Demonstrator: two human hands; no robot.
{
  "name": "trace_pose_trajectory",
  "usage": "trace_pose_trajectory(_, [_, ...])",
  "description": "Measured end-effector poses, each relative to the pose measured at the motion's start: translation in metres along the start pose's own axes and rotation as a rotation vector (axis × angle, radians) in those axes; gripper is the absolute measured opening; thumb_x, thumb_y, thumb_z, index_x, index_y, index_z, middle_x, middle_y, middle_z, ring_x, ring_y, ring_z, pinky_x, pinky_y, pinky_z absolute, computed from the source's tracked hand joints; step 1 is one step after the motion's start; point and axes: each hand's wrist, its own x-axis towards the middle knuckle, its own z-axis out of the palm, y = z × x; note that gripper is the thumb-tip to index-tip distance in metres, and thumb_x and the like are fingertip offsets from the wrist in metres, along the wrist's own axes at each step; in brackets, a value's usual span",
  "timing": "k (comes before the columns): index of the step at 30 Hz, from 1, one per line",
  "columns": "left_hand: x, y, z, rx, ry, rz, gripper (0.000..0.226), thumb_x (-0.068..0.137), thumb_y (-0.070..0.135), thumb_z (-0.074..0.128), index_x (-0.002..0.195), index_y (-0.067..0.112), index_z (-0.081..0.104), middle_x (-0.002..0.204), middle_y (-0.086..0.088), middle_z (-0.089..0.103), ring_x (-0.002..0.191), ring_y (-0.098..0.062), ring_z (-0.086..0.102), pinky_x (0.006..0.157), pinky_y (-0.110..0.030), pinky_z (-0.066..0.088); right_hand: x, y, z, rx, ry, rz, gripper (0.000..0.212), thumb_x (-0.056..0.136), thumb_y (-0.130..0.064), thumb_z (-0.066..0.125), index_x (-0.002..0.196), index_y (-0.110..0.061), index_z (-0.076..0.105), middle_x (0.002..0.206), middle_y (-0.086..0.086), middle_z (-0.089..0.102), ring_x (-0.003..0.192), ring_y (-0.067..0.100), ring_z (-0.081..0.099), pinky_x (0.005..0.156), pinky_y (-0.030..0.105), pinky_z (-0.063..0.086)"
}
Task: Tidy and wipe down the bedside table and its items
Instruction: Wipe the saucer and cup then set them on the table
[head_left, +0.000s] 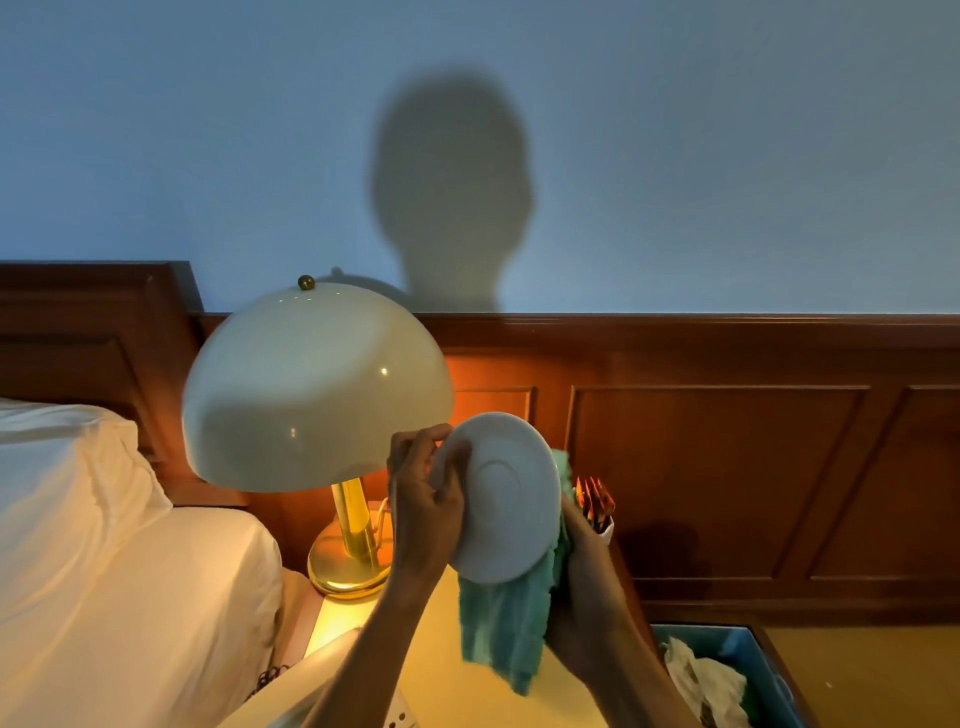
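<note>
L hand (423, 512) fingers (415, 441) are curling tight over the left rim of a white saucer (506, 499), holding it on edge w/ underside facing the camera. R hand (582, 577) is pressing a green cloth (506, 618) against its far face; finger spread hidden. Saucer is hanging above the bedside table (436, 675), just right of the lamp shade (311, 384), sachet cup (597, 506) close behind.

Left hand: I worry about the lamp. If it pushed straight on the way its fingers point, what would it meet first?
Probably the saucer it grips; the left hand curls over its rim. Beyond lies the wood panelling, not the lamp shade, though depth is unclear.
</note>
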Motion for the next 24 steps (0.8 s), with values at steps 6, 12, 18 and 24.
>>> trace_pose_trajectory(6, [-0.014,0.014,0.004,-0.139,-0.157,0.119,0.026,0.089,0.045,0.057,0.113,0.033,0.054,0.131,-0.005,0.046,0.124,-0.011,0.046,0.094,-0.012,0.044,0.015,-0.024,0.004,-0.15,0.048,-0.153,0.022,0.102,-0.017,0.04,0.098,-0.011,0.061,0.067,0.003,0.071,0.062,0.017,0.067,0.051,0.026,0.054])
trace_pose_trajectory(12, [-0.001,0.016,0.005,0.062,0.009,0.173,0.018,0.089,0.025,0.061,0.107,0.024,0.062,0.145,-0.005,0.039,0.132,0.007,0.028,0.1,0.0,0.028,0.01,-0.015,-0.01,-0.04,0.044,0.176,0.054,0.101,-0.035,0.038,0.095,0.006,0.073,0.082,0.021,0.07,0.066,0.032,0.068,0.058,0.034,0.058])
trace_pose_trajectory(18, [0.001,0.005,-0.004,0.05,0.155,0.077,0.023,0.096,0.024,0.055,0.117,0.014,0.056,0.12,-0.001,0.06,0.111,-0.012,0.055,0.086,-0.021,0.051,0.004,-0.022,-0.029,0.017,-0.027,0.064,0.055,0.097,-0.054,0.042,0.124,-0.012,0.065,0.116,0.023,0.063,0.099,0.034,0.059,0.087,0.047,0.049])
trace_pose_trajectory(24, [-0.014,0.02,-0.009,-0.089,-0.171,-0.248,0.016,0.095,0.03,0.058,0.102,0.021,0.046,0.092,0.005,0.057,0.087,-0.016,0.057,0.057,-0.019,0.048,0.01,-0.02,-0.011,-0.452,0.225,-0.357,0.016,0.098,-0.026,0.052,0.108,-0.022,0.064,0.097,0.009,0.071,0.092,0.031,0.067,0.083,0.053,0.054])
